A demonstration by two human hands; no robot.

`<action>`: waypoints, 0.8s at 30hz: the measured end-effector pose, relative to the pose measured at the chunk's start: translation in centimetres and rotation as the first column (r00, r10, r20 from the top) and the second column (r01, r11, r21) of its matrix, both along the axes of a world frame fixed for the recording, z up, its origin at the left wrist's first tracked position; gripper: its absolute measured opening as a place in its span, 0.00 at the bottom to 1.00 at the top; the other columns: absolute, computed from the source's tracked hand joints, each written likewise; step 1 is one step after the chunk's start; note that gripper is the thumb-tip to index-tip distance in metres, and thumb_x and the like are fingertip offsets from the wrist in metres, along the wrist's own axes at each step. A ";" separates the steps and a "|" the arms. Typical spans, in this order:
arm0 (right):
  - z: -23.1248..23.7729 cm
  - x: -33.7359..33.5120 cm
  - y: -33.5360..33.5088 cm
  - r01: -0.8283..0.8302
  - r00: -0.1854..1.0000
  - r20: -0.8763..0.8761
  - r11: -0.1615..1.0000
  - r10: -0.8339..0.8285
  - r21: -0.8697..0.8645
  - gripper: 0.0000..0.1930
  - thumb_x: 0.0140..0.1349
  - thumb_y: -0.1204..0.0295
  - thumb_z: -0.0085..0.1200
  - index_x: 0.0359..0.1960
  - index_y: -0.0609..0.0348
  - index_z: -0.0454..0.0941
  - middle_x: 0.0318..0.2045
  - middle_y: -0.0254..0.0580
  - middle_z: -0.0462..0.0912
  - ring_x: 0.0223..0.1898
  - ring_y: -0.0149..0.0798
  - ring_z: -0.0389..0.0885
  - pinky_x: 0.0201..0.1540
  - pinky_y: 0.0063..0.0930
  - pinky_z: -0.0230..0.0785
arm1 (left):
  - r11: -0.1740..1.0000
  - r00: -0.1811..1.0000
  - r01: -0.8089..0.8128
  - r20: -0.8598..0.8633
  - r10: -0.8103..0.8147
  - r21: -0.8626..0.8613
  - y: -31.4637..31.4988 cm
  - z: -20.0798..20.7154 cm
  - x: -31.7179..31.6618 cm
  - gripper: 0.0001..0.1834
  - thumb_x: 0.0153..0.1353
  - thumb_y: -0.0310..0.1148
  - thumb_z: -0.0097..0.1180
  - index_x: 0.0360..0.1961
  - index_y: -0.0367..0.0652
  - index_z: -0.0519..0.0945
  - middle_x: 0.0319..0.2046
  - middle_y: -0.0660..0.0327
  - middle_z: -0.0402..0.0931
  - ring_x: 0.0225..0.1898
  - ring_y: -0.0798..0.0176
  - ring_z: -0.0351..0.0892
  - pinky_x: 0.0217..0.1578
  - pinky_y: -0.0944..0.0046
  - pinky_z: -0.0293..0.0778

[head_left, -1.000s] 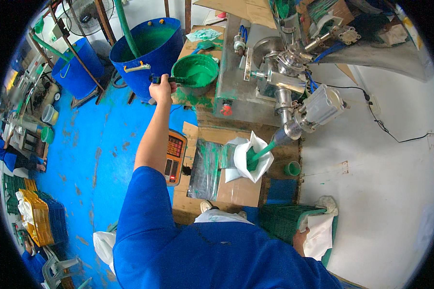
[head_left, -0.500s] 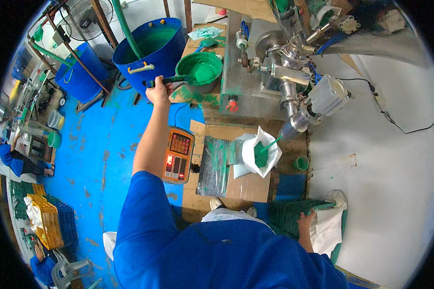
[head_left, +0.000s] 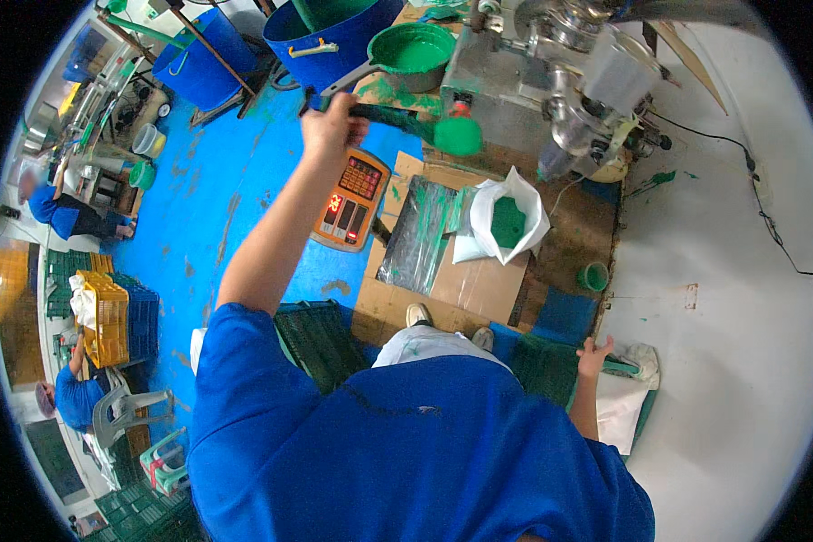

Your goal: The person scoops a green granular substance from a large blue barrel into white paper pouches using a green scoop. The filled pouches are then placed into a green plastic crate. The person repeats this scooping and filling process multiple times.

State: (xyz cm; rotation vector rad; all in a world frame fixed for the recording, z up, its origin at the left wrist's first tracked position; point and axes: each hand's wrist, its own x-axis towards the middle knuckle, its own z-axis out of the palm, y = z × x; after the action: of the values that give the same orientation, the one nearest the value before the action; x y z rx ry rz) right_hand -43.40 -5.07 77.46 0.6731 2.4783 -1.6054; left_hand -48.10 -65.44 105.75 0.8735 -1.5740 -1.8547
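Observation:
My left hand (head_left: pixel 330 131) is closed round the dark, green-smeared handle of a ladle. The ladle's bowl (head_left: pixel 459 135) is filled with bright green paste and hangs in the air beyond the scale display. An open white bag (head_left: pixel 488 221) partly filled with green paste stands on the plastic-covered scale platform (head_left: pixel 413 237). Left of it is the scale's orange display (head_left: pixel 350 200), its digits lit red. Low on the right, my right hand (head_left: pixel 594 355) has its fingers apart and appears to hold nothing, near white sheets or bags (head_left: pixel 619 411) on a green crate.
A green basin of paste (head_left: pixel 413 50) sits beside the steel filling machine (head_left: pixel 560 108). Blue tubs (head_left: pixel 312 36) stand at the far left. Right of the bag is a small green cup (head_left: pixel 593 276). Crates (head_left: pixel 108 312) and two co-workers in blue (head_left: pixel 77 393) are at left.
My left hand has lifted the ladle from the basin and swung it toward the bag. My right hand has spread its fingers off the white sheets. The view has shifted.

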 end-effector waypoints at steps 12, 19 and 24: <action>4.5 -5.7 4.3 -0.128 0.968 -0.227 0.986 0.101 -0.106 0.33 0.61 0.69 0.49 0.63 0.58 0.43 0.31 0.44 0.72 0.22 0.31 0.74 0.29 0.21 0.66 | 0.245 0.910 0.294 0.192 -0.368 -0.924 20.7 -9.8 1.7 0.10 0.49 0.34 0.61 0.26 0.44 0.71 0.20 0.56 0.74 0.22 0.51 0.75 0.22 0.58 0.72; 3.9 -5.5 6.6 -0.099 0.980 -0.187 0.979 0.065 -0.179 0.34 0.60 0.70 0.50 0.62 0.57 0.43 0.32 0.45 0.73 0.22 0.30 0.75 0.29 0.22 0.66 | 0.093 0.904 0.295 0.246 -0.350 -0.951 22.7 -9.8 4.9 0.13 0.44 0.32 0.63 0.29 0.45 0.71 0.20 0.59 0.71 0.21 0.54 0.74 0.21 0.58 0.72; 2.7 -5.4 5.9 -0.168 0.976 -0.168 0.971 0.140 -0.169 0.33 0.60 0.71 0.50 0.62 0.57 0.44 0.30 0.44 0.74 0.21 0.31 0.75 0.27 0.22 0.66 | 0.389 0.947 0.224 0.106 -0.304 -0.894 23.5 -8.4 7.0 0.10 0.47 0.28 0.62 0.30 0.41 0.75 0.19 0.58 0.74 0.19 0.61 0.76 0.19 0.64 0.70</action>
State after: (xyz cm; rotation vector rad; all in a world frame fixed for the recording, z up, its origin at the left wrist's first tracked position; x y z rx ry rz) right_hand -48.82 0.82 80.14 0.3338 2.3755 -1.8572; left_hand -41.12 -41.92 97.37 0.0162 -2.3574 -0.8441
